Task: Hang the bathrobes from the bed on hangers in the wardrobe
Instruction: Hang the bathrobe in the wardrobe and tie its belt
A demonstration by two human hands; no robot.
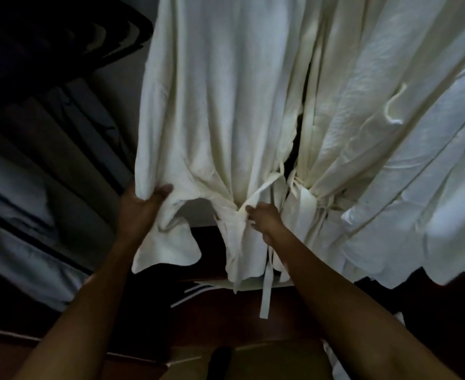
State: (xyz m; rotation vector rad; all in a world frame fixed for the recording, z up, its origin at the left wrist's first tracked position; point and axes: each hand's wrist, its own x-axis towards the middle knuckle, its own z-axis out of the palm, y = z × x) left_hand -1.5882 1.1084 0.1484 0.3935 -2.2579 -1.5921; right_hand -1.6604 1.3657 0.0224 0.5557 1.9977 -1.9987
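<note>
A white bathrobe hangs in front of me inside the dark wardrobe, its top out of view. My left hand grips the lower left part of its cloth. My right hand pinches the robe's belt where it is tied at the waist; one belt end dangles below. A second white bathrobe hangs right beside it, also belted. No hanger shows in the frame.
Dark garments hang at the left of the wardrobe. A dark wooden floor or shelf lies under the robes, with a pale flat thing on it. The scene is dim.
</note>
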